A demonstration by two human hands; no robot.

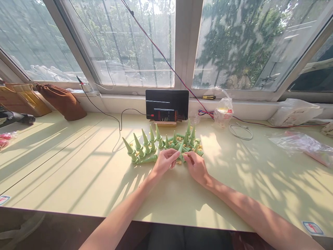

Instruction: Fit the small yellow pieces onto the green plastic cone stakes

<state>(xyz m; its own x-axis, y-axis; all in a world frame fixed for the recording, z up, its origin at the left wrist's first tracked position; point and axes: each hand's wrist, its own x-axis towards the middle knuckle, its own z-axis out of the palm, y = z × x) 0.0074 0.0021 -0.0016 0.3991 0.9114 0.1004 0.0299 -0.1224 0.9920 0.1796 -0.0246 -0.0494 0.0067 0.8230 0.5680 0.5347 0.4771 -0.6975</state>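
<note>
My left hand point(164, 162) and my right hand point(195, 165) meet over a pale green table, both pinching one green cone-shaped plastic piece point(180, 148) between their fingertips. Just behind them stands a row of several upright green cones point(142, 146) on round bases, and one lies flat point(147, 159) in front of the row. To the right is a heap of green parts with small yellow bits point(191, 140).
A dark tablet point(167, 104) leans against the window sill with a phone point(165, 115) before it. A brown pouch point(62, 101) and cardboard boxes point(23, 98) sit at the left. Plastic bags point(304, 144), a white cable point(240, 132) and a screwdriver point(208, 97) lie at the right.
</note>
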